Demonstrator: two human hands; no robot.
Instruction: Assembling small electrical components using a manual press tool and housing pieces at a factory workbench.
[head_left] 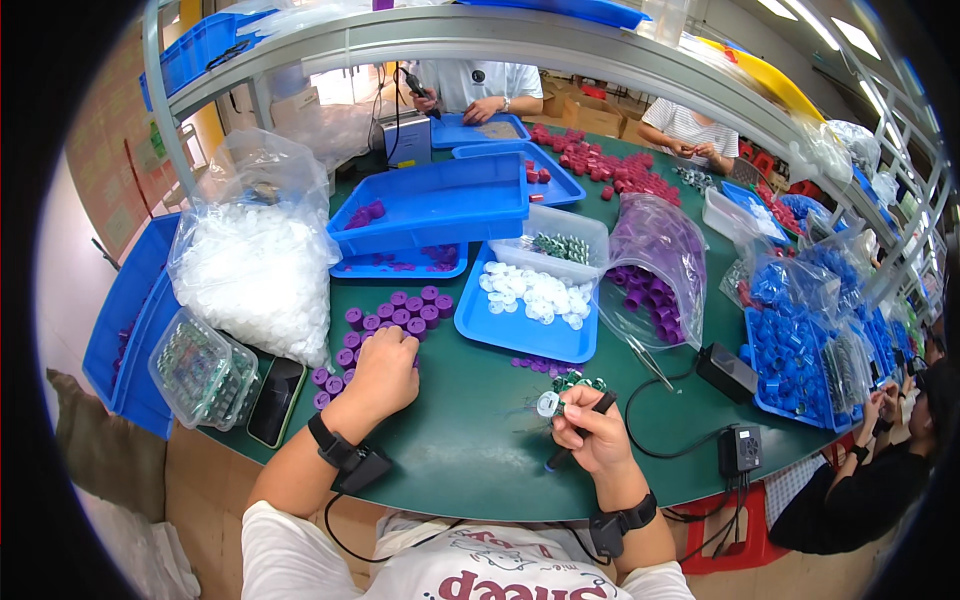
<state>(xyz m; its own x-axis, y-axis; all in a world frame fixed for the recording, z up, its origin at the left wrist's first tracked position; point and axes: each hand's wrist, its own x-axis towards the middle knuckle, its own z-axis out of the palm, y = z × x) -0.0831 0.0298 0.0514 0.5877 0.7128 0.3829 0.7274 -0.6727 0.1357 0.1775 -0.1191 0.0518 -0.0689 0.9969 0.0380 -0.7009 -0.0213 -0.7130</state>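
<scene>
I'm looking at a small assembly workshop. Blue trays (520, 325) and bagged caps (255, 265) crowd the green tabletop (470, 450), where co-workers (690, 135) sit along its far edge.

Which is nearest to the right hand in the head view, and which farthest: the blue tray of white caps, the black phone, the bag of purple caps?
From the right hand:
1. Blue tray of white caps, just beyond it.
2. Bag of purple caps, beyond, to the right.
3. Black phone, far left, past the left hand.

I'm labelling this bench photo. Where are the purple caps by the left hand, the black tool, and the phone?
purple caps (400, 305): head view, top of one cap.
black tool (578, 432): head view, mid-shaft in right hand.
phone (277, 401): head view, screen centre.
</scene>
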